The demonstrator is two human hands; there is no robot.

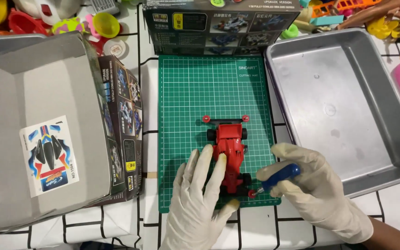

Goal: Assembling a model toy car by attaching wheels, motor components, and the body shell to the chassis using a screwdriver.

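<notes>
Bench (116,222): white with black lines like big squares. Everything sits on it.
Open box (38,134): big and grey inside, lying to the left of the green mat. A sticker sheet (49,155) with car shapes lies flat in it.
Metal tray (348,102): shiny and grey, just to the right of the green mat. Its edge is very close to the mat's side.
Green mat (186,92): a cutting mat with small white squares, in the middle of the bench.
Dark box (218,25): stands at the far edge of the green mat, with car pictures on it.
Toy pile (70,18): bright plastic toys lie past the far side of the green mat, left and right of the dark box.
Left hand (200,199): in a pale glove, at the near edge of the green mat. Its fingers (202,162) lie open and flat, pressing on the left side of the red toy car.
Right hand (315,185): in a pale glove, at the near right corner of the green mat. Its fingers are curled tight around the blue screwdriver.
Red toy car (228,155): on the near half of the green mat, black wheels, nose pointing to the near edge.
Blue screwdriver (281,177): its tip points at a small red roller at the car's near right corner.
</notes>
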